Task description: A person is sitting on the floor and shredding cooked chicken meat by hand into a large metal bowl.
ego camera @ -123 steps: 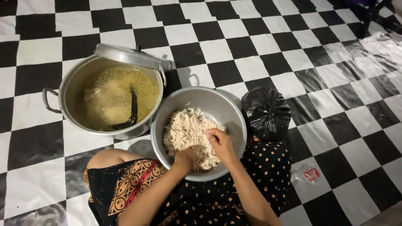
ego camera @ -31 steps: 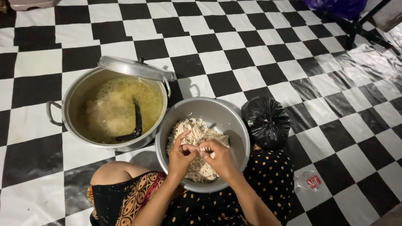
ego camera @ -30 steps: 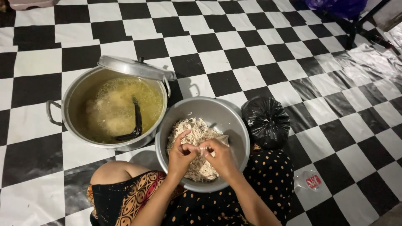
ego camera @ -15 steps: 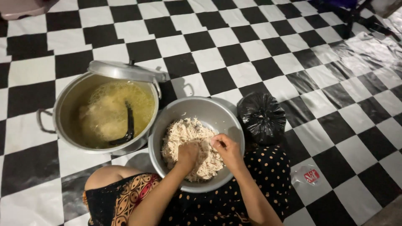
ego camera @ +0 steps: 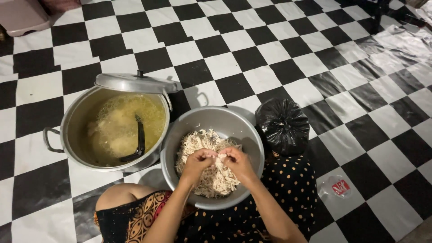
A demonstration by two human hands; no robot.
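A round metal bowl [ego camera: 225, 118] sits on the checkered floor in front of my lap, holding a heap of pale shredded meat [ego camera: 198, 144]. Both hands are over the heap, fingertips meeting. My left hand [ego camera: 196, 163] and my right hand [ego camera: 238, 162] pinch the same small piece of meat between them, just above the pile.
A large metal pot [ego camera: 72, 121] of yellowish broth with a dark ladle [ego camera: 137, 144] stands left of the bowl, its lid [ego camera: 132, 83] propped on the far rim. A tied black plastic bag [ego camera: 282, 126] lies right of the bowl. A small clear packet [ego camera: 337, 186] lies at the right.
Half a second ago my hands were apart, pressed down into the heap; now they have lifted and come together on one piece. The view has shifted slightly.
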